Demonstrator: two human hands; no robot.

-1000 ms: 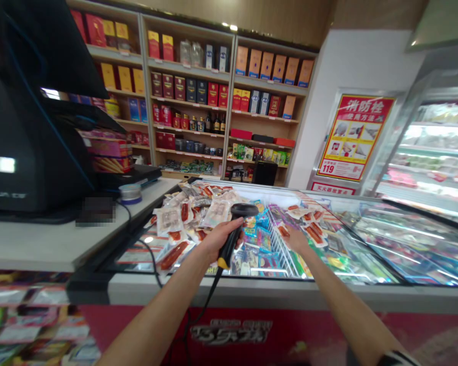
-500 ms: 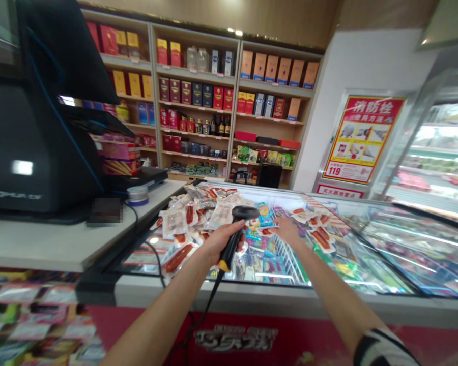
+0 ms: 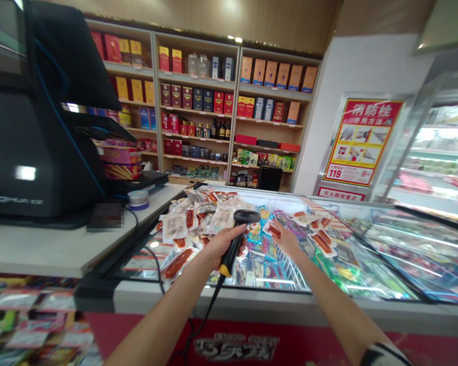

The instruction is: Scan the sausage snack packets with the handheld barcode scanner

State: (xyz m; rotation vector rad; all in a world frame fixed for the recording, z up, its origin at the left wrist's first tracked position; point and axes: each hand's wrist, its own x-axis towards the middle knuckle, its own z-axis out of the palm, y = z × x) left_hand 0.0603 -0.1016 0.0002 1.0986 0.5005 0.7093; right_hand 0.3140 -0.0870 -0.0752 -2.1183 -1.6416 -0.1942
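Wrapped round the handle of a black and yellow barcode scanner [image 3: 234, 249] is my left hand [image 3: 223, 246]. The scanner's head points away to the right, and its cord hangs down over the freezer's front edge. My right hand [image 3: 286, 239] grips a small clear packet of reddish-brown sausage [image 3: 274, 230], just right of the scanner head. Many similar vacuum packs [image 3: 191, 218] are heaped on the glass left of the scanner. Several more sausage packs [image 3: 322, 241] lie right of my right hand. Colourful ice-cream wrappers [image 3: 257, 254] show below, inside the freezer.
A chest freezer [image 3: 213, 294] spans the front. On the left, a counter [image 3: 61, 251] carries a cash register [image 3: 46, 152] and a roll of tape [image 3: 138, 199]. Shelves of boxed goods [image 3: 194, 96] stand behind. To the right is a lit display fridge [image 3: 438, 152].
My right hand has turned the sausage packet so that more of its face shows beside the scanner. The scanner stays nearly in place in my left hand. The view has shifted slightly.
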